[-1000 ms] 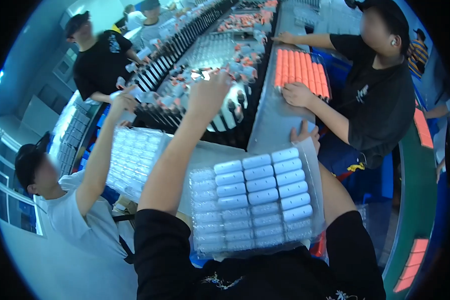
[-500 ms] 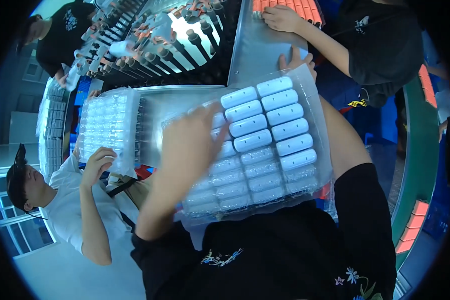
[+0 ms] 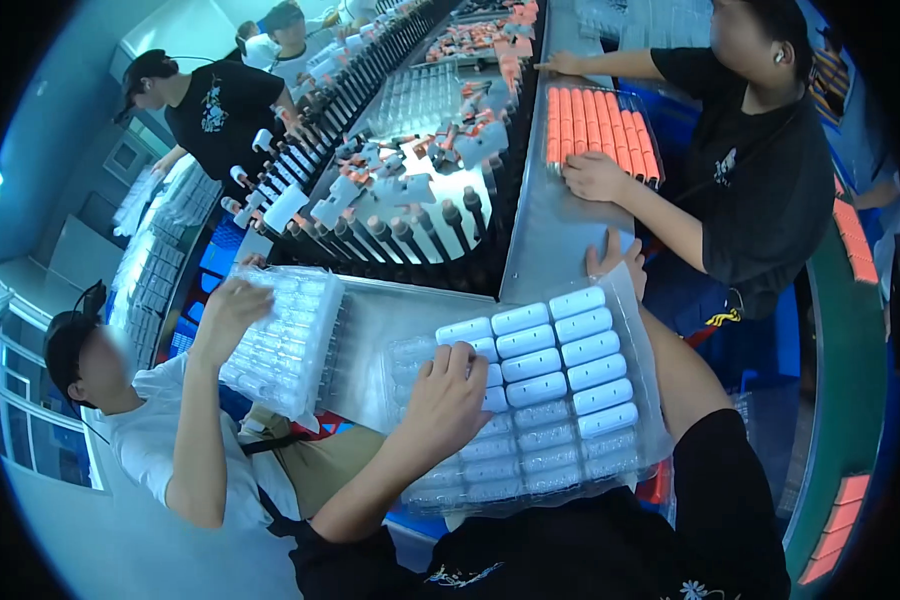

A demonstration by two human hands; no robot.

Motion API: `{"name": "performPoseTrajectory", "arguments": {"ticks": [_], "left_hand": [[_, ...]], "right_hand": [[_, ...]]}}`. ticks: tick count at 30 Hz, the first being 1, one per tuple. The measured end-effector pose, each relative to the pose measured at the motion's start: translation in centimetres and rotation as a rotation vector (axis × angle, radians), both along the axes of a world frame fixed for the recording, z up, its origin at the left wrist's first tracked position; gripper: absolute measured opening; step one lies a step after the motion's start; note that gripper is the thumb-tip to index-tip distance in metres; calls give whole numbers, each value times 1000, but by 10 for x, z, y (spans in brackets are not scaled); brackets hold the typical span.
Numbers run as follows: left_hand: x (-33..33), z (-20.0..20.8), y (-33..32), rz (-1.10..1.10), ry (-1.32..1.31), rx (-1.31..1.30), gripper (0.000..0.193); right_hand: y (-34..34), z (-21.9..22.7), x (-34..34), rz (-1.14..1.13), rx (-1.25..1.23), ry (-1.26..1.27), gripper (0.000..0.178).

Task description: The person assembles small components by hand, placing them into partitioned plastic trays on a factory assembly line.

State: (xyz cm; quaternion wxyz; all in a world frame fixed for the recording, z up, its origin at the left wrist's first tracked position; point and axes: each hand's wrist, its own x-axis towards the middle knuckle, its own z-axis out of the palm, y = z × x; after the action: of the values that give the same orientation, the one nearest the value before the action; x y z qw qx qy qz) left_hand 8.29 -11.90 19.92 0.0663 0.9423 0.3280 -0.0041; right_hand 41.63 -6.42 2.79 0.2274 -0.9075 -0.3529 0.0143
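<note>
A clear plastic tray (image 3: pixel 625 462) with rows of cells lies tilted before me. White oblong cases (image 3: pixel 530 362) fill several cells in its middle and right columns; its nearer cells hold no white cases. My left hand (image 3: pixel 450 395) is over the left part of the filled rows, its fingers bent down against the cases. Whatever lies under those fingers is hidden. Past the tray's far right corner, my right hand (image 3: pixel 615 255) has its fingers spread over the metal tabletop (image 3: pixel 550 240). My right forearm passes beside and partly behind the tray.
At left, a co-worker's hand (image 3: pixel 235 315) is above another clear tray (image 3: pixel 300 340). Another co-worker's hand (image 3: pixel 595 178) touches a tray of orange pieces (image 3: pixel 605 130). Ahead runs a line fringed with black posts (image 3: pixel 405 240). A green belt (image 3: pixel 820 400) carries orange pieces at right.
My view has tipped up, showing more of the line. My left hand, blurred in motion before, is now settled on the cases. The left co-worker's hand has risen over their tray.
</note>
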Motion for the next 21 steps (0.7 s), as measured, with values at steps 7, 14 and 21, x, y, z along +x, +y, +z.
{"name": "performPoseTrajectory", "arguments": {"ticks": [7,14,21], "left_hand": [[-10,51,39,-169,-173,-31,66],[32,114,100,-32,-599,50,72],[69,110,183,43,-675,17,79]], "right_hand": [[7,0,2,-42,54,-77,62],[4,4,-1,-54,43,-79,63],[0,16,-6,9,-23,27,69]]}}
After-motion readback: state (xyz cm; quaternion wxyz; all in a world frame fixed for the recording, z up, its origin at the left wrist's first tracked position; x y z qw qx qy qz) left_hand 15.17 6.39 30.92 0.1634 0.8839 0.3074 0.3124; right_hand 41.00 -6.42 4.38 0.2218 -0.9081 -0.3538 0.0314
